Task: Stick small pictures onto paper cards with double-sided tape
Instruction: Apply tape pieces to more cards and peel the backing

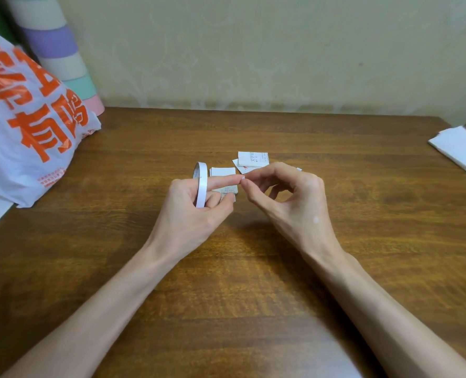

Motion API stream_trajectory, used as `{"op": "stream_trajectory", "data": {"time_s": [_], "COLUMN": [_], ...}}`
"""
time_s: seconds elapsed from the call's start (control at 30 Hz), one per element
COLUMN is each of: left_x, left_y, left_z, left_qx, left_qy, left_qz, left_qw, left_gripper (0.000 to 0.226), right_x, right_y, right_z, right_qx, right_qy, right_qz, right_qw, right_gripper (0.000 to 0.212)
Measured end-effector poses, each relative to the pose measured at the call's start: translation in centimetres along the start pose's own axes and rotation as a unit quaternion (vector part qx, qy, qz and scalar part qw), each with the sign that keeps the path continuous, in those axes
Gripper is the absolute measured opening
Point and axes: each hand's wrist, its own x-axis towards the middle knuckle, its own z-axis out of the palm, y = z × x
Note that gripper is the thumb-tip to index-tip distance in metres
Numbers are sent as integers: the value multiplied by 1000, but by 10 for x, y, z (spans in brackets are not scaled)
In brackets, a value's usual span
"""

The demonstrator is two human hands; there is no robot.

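Bag [22, 126]: white plastic with big orange characters, slumped on the bench's [226, 282] left edge, reaching toward the far left corner.
Roll [60, 50]: a tall roll in pale stripes of cream, violet, green and pink, standing behind the bag against the wall [253, 50].
Tape [201, 184]: a thin white ring held on edge above the middle of the bench, its open side facing left and right. It is threaded on the left forefinger.
Left hand [193, 211]: raised just above the bench middle, forearm coming in from the near left corner. The forefinger runs straight through the ring and points right. The other fingers are curled below it and the thumb tip sits under the forefinger, so the hand carries the tape.
Cards [223, 172]: a small stack of pale papers lying flat at the bench middle, just beyond and partly under the left fingers. The top one is blank white, and a printed edge shows lower down.
Right hand [289, 197]: hovering just right of the left one, forearm from the near right corner. Thumb and forefinger are closed in a pinch right at the left forefinger's tip – what they pinch is too small to tell. The remaining fingers curl loosely.
Slips [253, 159]: a few small printed papers overlapping flat on the bench, just beyond the right hand, toward the far edge.
Sheets [460, 151]: folded white paper at the right edge, well apart from the hands.
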Motion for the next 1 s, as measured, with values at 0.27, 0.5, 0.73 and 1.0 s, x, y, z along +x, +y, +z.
{"op": "stream_trajectory", "data": {"time_s": [0.27,0.5,0.73,1.0], "left_x": [0,0,1,1], "left_y": [2,1,1,-1], "left_z": [1,1,1,1], "left_qx": [-2,-10,-2,1], "left_qy": [-6,5,2,1], "left_qz": [-1,10,17,21], "left_qw": [1000,1000,1000,1000], "left_gripper": [35,31,32,34], "right_x": [0,0,0,1], "right_y": [2,2,2,3], "right_z": [4,4,2,2], "right_qx": [42,28,44,44], "right_qy": [7,-6,-10,-11], "right_qz": [60,46,41,41], "right_qw": [997,999,998,998], "right_gripper": [3,8,5,6]}}
